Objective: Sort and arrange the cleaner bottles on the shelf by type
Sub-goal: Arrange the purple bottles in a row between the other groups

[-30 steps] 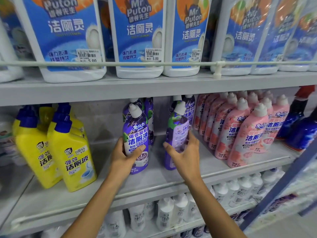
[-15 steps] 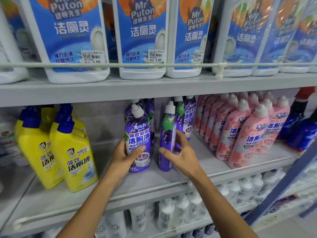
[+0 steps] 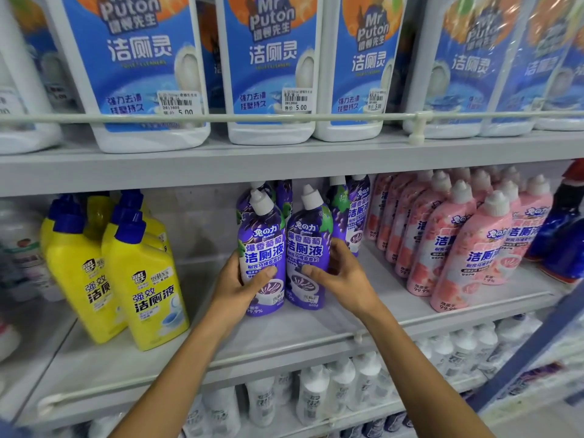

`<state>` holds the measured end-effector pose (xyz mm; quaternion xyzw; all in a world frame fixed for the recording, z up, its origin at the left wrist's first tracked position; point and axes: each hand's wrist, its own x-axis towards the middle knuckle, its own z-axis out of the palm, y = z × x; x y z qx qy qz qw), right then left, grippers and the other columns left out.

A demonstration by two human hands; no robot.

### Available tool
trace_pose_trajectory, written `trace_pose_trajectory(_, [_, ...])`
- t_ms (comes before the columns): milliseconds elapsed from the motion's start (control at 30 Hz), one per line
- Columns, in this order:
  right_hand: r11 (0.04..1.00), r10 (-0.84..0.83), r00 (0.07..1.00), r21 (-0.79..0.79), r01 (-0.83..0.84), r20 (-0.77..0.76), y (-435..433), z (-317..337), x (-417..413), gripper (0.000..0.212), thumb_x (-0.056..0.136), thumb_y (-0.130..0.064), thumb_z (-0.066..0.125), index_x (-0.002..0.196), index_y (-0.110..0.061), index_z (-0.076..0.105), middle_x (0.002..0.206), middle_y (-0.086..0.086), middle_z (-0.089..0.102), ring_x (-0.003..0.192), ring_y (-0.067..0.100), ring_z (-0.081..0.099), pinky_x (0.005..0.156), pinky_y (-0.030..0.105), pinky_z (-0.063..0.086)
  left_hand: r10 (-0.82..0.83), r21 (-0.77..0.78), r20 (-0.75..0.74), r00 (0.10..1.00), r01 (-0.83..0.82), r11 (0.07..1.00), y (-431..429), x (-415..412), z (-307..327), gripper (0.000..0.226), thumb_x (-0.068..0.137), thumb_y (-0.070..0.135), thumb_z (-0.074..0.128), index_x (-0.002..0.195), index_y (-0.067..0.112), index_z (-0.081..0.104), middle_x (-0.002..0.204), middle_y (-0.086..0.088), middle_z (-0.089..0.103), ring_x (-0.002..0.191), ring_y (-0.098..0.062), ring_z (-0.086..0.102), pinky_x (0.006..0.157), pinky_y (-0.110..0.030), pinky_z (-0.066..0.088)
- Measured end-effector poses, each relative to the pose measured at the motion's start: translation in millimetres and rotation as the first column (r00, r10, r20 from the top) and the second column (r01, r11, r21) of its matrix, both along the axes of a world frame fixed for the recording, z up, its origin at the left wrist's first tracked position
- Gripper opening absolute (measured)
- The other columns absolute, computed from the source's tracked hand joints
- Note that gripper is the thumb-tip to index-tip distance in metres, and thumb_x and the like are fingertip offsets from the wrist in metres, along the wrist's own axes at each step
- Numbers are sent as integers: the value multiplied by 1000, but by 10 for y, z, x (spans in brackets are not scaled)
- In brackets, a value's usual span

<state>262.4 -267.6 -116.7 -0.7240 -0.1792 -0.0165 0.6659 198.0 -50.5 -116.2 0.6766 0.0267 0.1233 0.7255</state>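
Observation:
Two purple grape cleaner bottles with white caps stand side by side on the middle shelf [image 3: 316,339], labels facing me. My left hand [image 3: 243,282] wraps the left purple bottle [image 3: 262,245]. My right hand [image 3: 341,276] grips the right purple bottle [image 3: 308,245], which touches the left one. More purple bottles [image 3: 354,213] stand behind them. Pink bottles [image 3: 455,248] fill the shelf to the right, yellow bottles with blue caps [image 3: 139,279] stand to the left.
Large white and blue jugs [image 3: 271,67] line the upper shelf behind a rail [image 3: 417,116]. White bottles [image 3: 316,393] fill the lower shelf. Dark blue spray bottles [image 3: 565,235] sit at the far right. Bare shelf lies between the yellow and purple bottles.
My right hand has turned its purple bottle label-forward and brought it left against the bottle in my left hand. The left hand and its bottle barely moved.

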Motion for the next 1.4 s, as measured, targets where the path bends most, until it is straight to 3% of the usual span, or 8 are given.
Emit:
trace_pose_trajectory(133, [996,88,996,-23,-88,-13,-48,23,35,53,90,-9,76,138,-9,53,129,7,72,119,22,69,93,29,57,-58,7,-11,998,58,998,10,9,13,46,88,22,78,129,23,58,118,1,76,104,-21,75,84,-38,63])
trace_pose_trajectory(400, [996,43,999,-78,-42,4,-226,10,-4,55,88,-28,75,138,-11,56,128,3,72,120,22,68,102,40,57,-117,-5,10,993,117,993,-114,10,-6,47,91,19,74,134,18,56,123,-1,75,110,-23,73,89,-37,61])
trace_pose_trajectory(567, [995,18,1000,-98,-17,11,-402,-8,-20,55,88,-29,75,137,-13,56,129,2,72,121,22,68,105,44,55,-135,15,8,991,135,991,-246,16,-55,55,85,28,77,135,22,56,123,2,75,111,-21,73,91,-39,59])
trace_pose_trajectory(867, [988,88,996,-129,-87,0,-465,-1,-2,55,88,-27,75,137,-11,56,130,1,72,121,20,68,105,46,55,-66,59,3,998,66,996,-327,-147,2,46,89,22,75,132,24,57,116,7,76,103,-13,74,76,-22,60])
trace_pose_trajectory(1067, [983,134,991,-132,-130,20,-498,70,-51,54,85,-29,76,133,-10,59,126,0,74,117,16,70,104,46,55,-45,102,1,999,45,994,-321,-245,82,45,85,27,78,126,29,60,114,9,77,104,-14,74,85,-32,62])
trace_pose_trajectory(1133, [983,132,990,-131,-125,49,-501,159,-73,53,86,-32,76,132,-13,60,124,-3,74,116,13,70,104,43,55,-32,76,39,999,29,997,-315,-268,194,47,79,28,81,122,28,62,113,7,77,105,-15,74,83,-29,61])
trace_pose_trajectory(1267, [996,86,983,-48,-79,163,-428,547,-62,52,88,-39,72,136,-28,55,127,-21,68,118,-6,63,99,18,50,40,30,221,975,-47,998,-249,-211,632,49,76,21,79,123,24,62,111,10,76,108,-8,70,86,-21,57])
trace_pose_trajectory(1400, [998,44,977,-56,-33,210,-300,764,35,52,94,-29,73,141,-13,56,125,-4,72,115,10,69,102,39,56,0,167,262,965,-45,985,-365,-128,822,40,86,0,75,117,23,64,106,13,78,100,-5,72,84,-20,56])
